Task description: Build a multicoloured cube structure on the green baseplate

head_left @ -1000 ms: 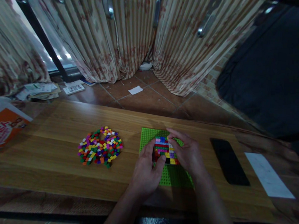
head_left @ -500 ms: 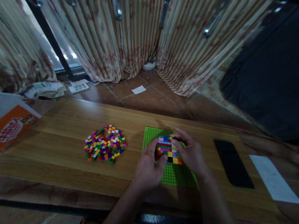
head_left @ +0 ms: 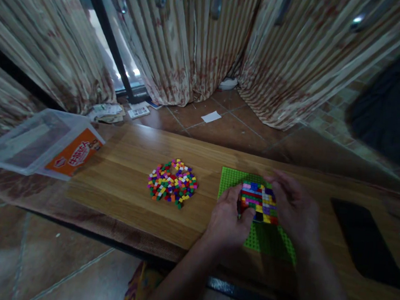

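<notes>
Brick block (head_left: 258,202), edges behind hands

- View swung left; clear bin (head_left: 30,143) came fully into sight.
- Phone (head_left: 365,244) shifted toward right edge.
- Left hand (head_left: 229,219) closed tighter against brick block (head_left: 258,203).

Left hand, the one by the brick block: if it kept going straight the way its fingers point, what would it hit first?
Probably the multicoloured brick block on the green baseplate; the left hand already appears to touch it.
</notes>
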Motion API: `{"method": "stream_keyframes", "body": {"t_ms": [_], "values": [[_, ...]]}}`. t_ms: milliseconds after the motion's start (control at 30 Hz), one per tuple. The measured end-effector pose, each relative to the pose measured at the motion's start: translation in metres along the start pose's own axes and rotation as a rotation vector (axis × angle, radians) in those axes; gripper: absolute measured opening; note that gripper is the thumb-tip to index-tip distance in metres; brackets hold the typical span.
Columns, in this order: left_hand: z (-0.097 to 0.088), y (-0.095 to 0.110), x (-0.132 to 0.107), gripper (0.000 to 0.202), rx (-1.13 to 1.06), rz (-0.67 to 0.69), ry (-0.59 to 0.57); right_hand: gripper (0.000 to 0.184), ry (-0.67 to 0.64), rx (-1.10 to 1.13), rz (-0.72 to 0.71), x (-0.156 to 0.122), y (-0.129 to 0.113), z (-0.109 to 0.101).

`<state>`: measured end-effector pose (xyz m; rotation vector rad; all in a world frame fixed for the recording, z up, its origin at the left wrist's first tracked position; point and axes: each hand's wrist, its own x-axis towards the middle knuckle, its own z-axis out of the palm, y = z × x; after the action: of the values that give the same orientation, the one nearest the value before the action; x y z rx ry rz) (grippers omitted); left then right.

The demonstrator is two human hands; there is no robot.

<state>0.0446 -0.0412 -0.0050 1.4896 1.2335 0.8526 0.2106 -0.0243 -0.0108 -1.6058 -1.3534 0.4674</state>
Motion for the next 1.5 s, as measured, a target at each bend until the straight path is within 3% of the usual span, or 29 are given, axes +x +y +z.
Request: {"method": "stream_keyframes", "body": {"t_ms": [100,200,267,333,400,500,700,1000,1233,1500], "values": [[-0.003,0.001,0.004,0.044,-0.180,-0.055,0.106,0.031,0.202,0.045,-0.043,-0.008,-0.021,0.002],[-0.023,0.003,0.011,0.030,-0.409,-0.062,0.357,0.020,0.255,0.076,-0.114,-0.023,-0.049,0.012],[-0.047,0.006,0.016,0.024,-0.496,-0.005,0.565,0.015,0.125,0.067,-0.166,-0.033,-0.065,0.026],[-0.074,0.007,0.019,0.024,-0.560,0.028,0.752,0.017,-0.086,0.059,-0.254,-0.043,-0.074,0.044],[-0.100,0.006,0.019,0.026,-0.611,0.035,0.873,0.020,-0.271,0.055,-0.348,-0.052,-0.076,0.065],[-0.126,0.003,0.017,0.024,-0.609,0.047,0.986,0.023,-0.396,0.025,-0.428,-0.061,-0.072,0.094],[-0.136,-0.001,0.013,0.024,-0.681,0.022,0.949,0.027,-0.450,-0.071,-0.556,-0.065,-0.064,0.124],[-0.144,0.000,0.008,0.025,-0.703,-0.003,0.903,0.028,-0.451,-0.181,-0.590,-0.066,-0.061,0.136],[-0.143,-0.002,0.007,0.024,-0.705,-0.006,0.868,0.027,-0.453,-0.165,-0.611,-0.068,-0.054,0.126],[-0.140,-0.001,0.007,0.021,-0.681,-0.018,0.845,0.028,-0.426,-0.149,-0.604,-0.067,-0.039,0.087]]}}
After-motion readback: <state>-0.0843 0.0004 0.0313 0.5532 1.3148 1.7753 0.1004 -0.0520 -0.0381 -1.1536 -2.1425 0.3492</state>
